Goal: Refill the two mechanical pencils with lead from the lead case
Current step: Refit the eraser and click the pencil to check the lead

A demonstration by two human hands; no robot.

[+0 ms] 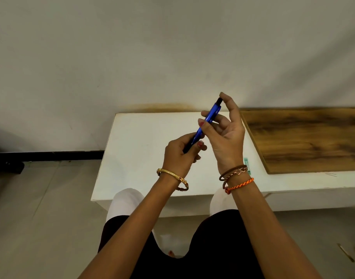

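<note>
I am looking down at a low white table pushed against a pale wall, a wood-grain board lying on its right part. Nearest me, at six o'clock, my lap and both forearms reach up the frame. My left hand is clenched around the dark lower end of the blue mechanical pencil, and my right hand grasps it higher up, fingers wrapped around the blue barrel and the thumb lying against the dark cap end. The pencil is held in the air above the table, its long axis running from about seven o'clock at the left hand up to one o'clock at the right thumb, cap end farthest from me. I judge the next move to be on that cap end, so the right hand does the work while the left steadies. Just behind my right wrist, at about four o'clock from the pencil, a small greenish thing rests on the table; it may be the lead case, but I cannot tell. I see no second pencil.
</note>
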